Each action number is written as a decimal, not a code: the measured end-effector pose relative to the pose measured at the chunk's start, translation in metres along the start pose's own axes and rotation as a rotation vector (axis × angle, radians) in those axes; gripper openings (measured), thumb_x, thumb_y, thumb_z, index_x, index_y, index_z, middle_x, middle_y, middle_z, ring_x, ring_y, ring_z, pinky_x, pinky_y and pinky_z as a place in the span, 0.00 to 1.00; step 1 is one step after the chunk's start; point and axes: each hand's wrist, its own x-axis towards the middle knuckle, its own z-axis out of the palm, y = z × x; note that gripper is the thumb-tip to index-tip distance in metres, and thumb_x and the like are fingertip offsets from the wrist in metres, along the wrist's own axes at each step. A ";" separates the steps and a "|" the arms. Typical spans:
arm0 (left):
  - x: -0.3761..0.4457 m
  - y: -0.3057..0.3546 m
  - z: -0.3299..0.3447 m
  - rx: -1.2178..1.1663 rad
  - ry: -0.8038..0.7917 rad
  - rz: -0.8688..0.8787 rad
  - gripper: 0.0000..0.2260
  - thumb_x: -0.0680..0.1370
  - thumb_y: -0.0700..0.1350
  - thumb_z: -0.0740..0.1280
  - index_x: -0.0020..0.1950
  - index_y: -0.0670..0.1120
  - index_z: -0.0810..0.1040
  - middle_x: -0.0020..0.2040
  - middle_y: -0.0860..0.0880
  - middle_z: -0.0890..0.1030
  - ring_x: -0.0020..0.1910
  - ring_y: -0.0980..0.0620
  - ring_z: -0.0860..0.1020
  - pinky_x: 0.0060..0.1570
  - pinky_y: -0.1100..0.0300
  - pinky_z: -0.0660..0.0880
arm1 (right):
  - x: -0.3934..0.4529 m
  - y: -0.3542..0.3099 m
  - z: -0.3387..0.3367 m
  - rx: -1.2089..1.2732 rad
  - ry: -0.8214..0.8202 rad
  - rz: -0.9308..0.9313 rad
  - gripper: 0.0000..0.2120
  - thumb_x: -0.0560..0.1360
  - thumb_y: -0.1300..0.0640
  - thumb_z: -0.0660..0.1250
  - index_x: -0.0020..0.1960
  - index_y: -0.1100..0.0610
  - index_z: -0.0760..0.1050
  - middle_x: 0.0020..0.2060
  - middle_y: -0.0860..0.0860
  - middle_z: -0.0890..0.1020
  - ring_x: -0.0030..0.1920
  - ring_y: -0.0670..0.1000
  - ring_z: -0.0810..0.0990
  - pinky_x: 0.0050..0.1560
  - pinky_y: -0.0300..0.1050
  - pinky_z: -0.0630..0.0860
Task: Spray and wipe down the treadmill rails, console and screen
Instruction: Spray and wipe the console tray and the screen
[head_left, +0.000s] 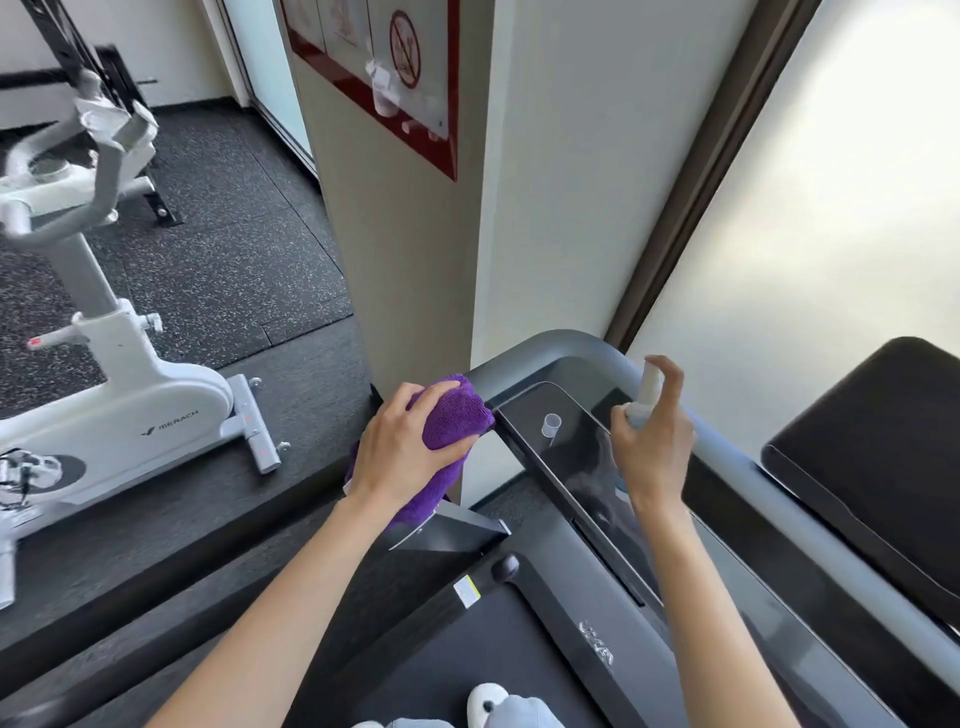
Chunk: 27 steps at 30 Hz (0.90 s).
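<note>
From where I watch, the treadmill (597, 613) fills the lower right, its grey rail (550, 353) curving round just past both of my grips, and the dark console screen (561, 431) lies between them. My left hand (400, 447) is closed over a bunched purple cloth (457, 410), pressing it on the rail's left corner, with a tail of cloth hanging below the wrist. My right hand (654, 441) is wrapped round a small spray bottle (647, 395), forefinger hooked over the pump top, held just above the screen's far edge. The nozzle's heading I cannot tell, and that is my first worry: a press now could send mist onto the wall or window behind rather than the glass. Too much liquid on the screen could run to its seams. A small clear cap (550, 427) stands loose on the screen, directly between the grips; I judge a wipe across would knock it off. The hanging cloth could also snag on the bracket below my left grip.
</note>
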 end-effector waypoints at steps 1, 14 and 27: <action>0.002 0.003 0.002 0.005 0.003 -0.007 0.27 0.70 0.60 0.72 0.67 0.55 0.74 0.53 0.52 0.75 0.49 0.50 0.77 0.47 0.54 0.77 | 0.003 0.003 -0.003 -0.018 -0.036 0.007 0.27 0.70 0.68 0.61 0.64 0.47 0.62 0.27 0.49 0.69 0.29 0.53 0.70 0.31 0.45 0.66; 0.018 0.036 0.024 -0.008 -0.055 0.025 0.27 0.70 0.58 0.73 0.68 0.55 0.74 0.54 0.51 0.74 0.49 0.50 0.78 0.48 0.54 0.77 | -0.021 0.037 -0.044 -0.013 0.016 0.055 0.27 0.69 0.71 0.64 0.62 0.49 0.65 0.25 0.46 0.69 0.26 0.47 0.69 0.30 0.42 0.65; 0.045 -0.008 0.001 -0.054 -0.111 0.119 0.28 0.70 0.61 0.70 0.68 0.55 0.73 0.53 0.52 0.74 0.47 0.50 0.77 0.45 0.58 0.76 | -0.031 -0.005 0.006 -0.047 -0.121 0.112 0.29 0.72 0.64 0.67 0.67 0.44 0.62 0.40 0.51 0.78 0.36 0.52 0.75 0.36 0.46 0.69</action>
